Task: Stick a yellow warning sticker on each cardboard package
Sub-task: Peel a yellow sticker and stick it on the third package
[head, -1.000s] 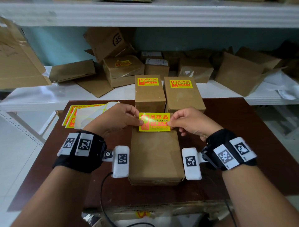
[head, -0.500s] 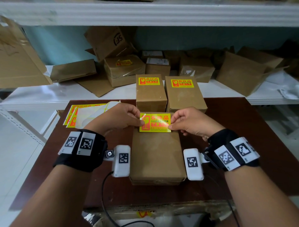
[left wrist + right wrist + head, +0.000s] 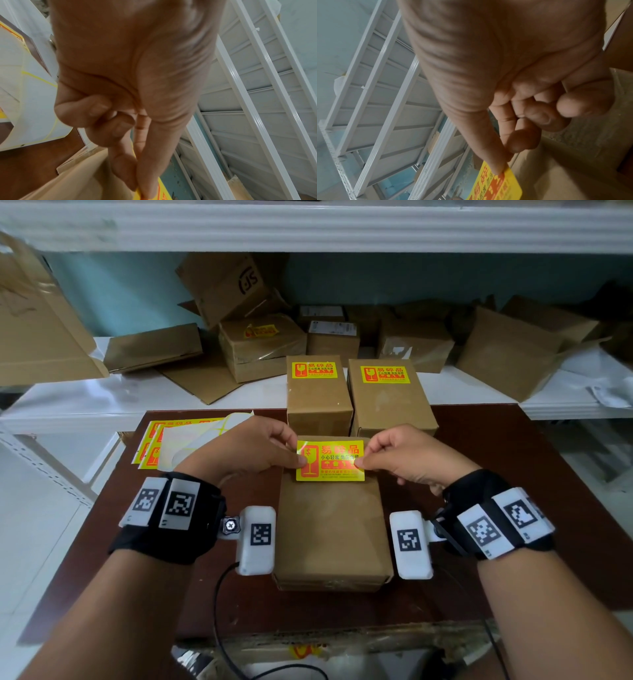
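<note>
While the sticker [image 3: 330, 460] is held stretched by its two short ends, it is kept over the far end of the near box [image 3: 330, 529], its long axis running left to right, across the box's own long axis, which runs near to far. Its left end is pinched by the left hand [image 3: 246, 451] between thumb and forefinger, and its right end is pinched likewise by the right hand [image 3: 407, 457]; the other fingers of both hands are curled in. Both hands are set about equally near the box, one on either side of its far end. Whether the sticker already touches the cardboard cannot be told; its near edge appears to lie against the top face. Just beyond, two boxes [image 3: 318, 395] already bearing stickers are stood side by side. More sticker sheets [image 3: 161, 446] are laid on the table [image 3: 513, 474] at the far left. The coming move is judged to be a straight lowering and a pressing flat.
</note>
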